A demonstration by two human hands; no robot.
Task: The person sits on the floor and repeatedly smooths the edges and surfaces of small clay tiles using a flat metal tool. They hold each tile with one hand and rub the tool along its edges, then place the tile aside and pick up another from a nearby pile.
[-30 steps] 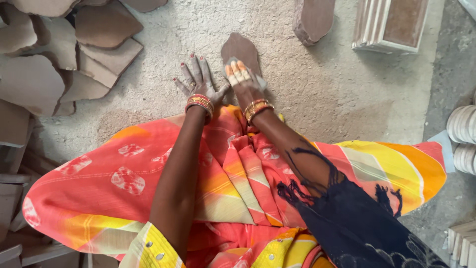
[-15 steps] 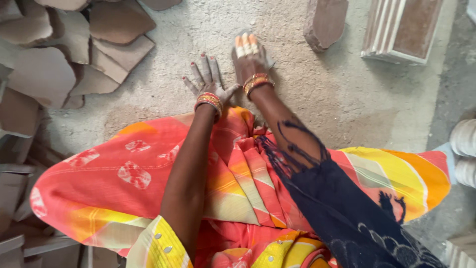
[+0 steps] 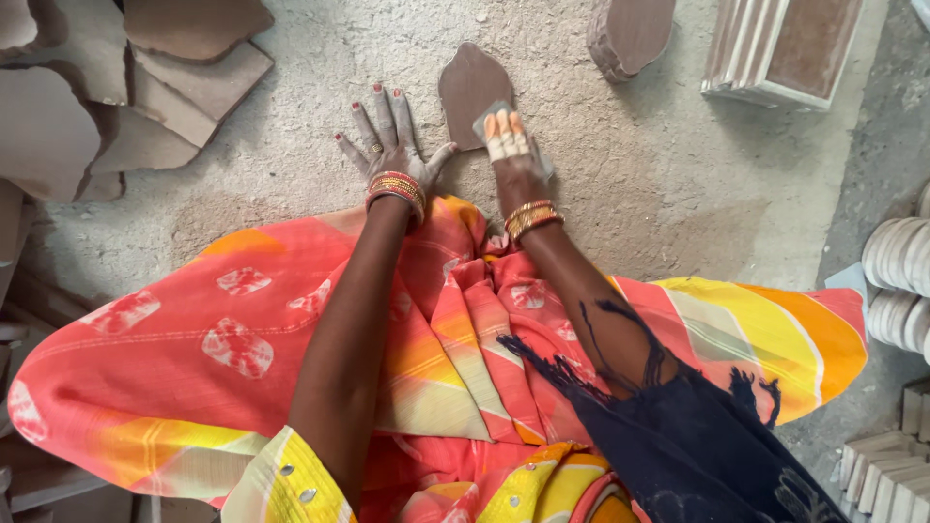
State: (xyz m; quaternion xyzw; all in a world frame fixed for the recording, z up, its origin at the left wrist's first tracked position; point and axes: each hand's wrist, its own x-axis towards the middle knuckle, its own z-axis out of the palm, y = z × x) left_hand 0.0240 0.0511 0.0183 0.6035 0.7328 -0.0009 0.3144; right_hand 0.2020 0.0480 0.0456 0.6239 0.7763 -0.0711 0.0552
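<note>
A flat brown stone piece [image 3: 468,85] with a pointed arch top lies on the gritty ground. My right hand [image 3: 511,153], fingertips wrapped in pale tape, presses a small grey abrasive pad [image 3: 486,118] onto the stone's lower right corner. My left hand [image 3: 389,143] lies flat on the ground just left of the stone, fingers spread, thumb reaching towards its lower edge. Both wrists wear red and gold bangles.
Rough brown stone slabs [image 3: 145,92] are piled at the left. Another shaped stone [image 3: 632,34] lies at the top, beside a framed block [image 3: 783,48]. Stacks of pale discs [image 3: 901,281] stand at the right. My orange and pink cloth [image 3: 291,339] covers my lap.
My right hand has slid forward with the pad over the arched stone. The left hand has stayed flat beside it, and the view has shifted slightly.
</note>
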